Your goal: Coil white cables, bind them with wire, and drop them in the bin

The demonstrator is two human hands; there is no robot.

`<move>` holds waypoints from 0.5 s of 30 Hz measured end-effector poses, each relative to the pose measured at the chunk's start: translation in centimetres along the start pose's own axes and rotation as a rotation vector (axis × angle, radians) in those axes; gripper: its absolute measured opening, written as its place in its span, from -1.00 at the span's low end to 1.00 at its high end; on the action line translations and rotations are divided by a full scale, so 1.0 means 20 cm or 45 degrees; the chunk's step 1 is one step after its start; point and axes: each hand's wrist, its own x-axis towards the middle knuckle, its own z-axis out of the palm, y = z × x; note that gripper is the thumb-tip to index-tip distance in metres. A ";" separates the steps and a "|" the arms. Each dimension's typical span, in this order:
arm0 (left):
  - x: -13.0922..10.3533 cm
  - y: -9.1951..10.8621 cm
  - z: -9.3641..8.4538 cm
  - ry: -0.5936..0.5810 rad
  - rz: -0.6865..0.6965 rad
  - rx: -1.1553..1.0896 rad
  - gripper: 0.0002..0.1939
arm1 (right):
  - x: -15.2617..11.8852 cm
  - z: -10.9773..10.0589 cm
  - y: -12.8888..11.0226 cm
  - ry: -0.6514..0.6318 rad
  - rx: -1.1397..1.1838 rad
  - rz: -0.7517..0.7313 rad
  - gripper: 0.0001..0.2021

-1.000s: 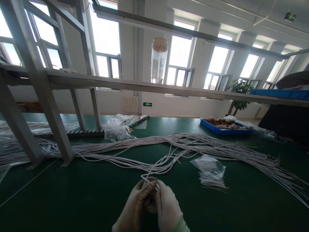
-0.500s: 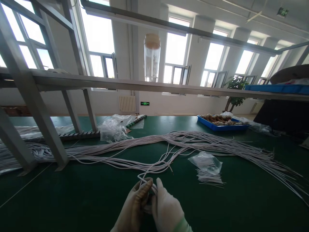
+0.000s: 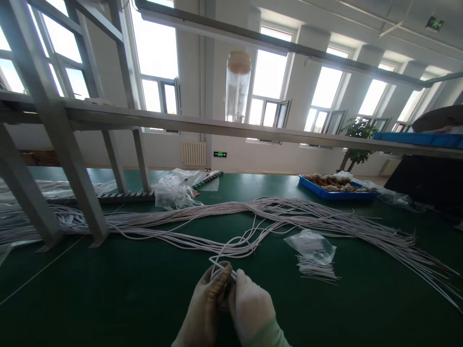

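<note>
Both my hands wear pale gloves and meet low in the middle of the view, above the green tabletop (image 3: 144,299). A looped white cable (image 3: 217,261) is pinched in my left hand (image 3: 208,299), its coil rising past the thumb. My right hand (image 3: 253,303) closes its thumb and fingers on the same cable from the other side. What lies between the palms is mostly hidden. Just beyond the hands, a long bundle of white cables (image 3: 224,208) runs across the table. Right of my right hand, a clear plastic bag (image 3: 313,246) rests on a pile of short thin white strips (image 3: 318,270).
At the back right stands a blue tray (image 3: 333,194) of brownish parts. Crumpled clear plastic (image 3: 175,190) lies back left. Metal shelf legs (image 3: 77,164) rise at the left, and a shelf (image 3: 202,124) crosses above, holding a clear bottle (image 3: 238,89).
The view has shifted slightly, so the scene sits a little further right. My right fingertips have bent in closer to the cable; the left hand keeps its grip.
</note>
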 end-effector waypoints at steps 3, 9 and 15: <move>-0.03 0.01 0.00 -0.064 0.025 -0.032 -0.58 | 0.01 0.02 0.02 -0.094 0.090 0.049 -0.67; 0.06 -0.04 -0.11 -0.126 0.143 0.305 -0.45 | 0.04 -0.11 -0.04 -0.276 0.360 0.202 -0.58; 0.12 -0.08 -0.16 -0.129 0.367 0.721 -0.43 | -0.02 -0.11 -0.06 -0.143 0.685 0.213 -0.61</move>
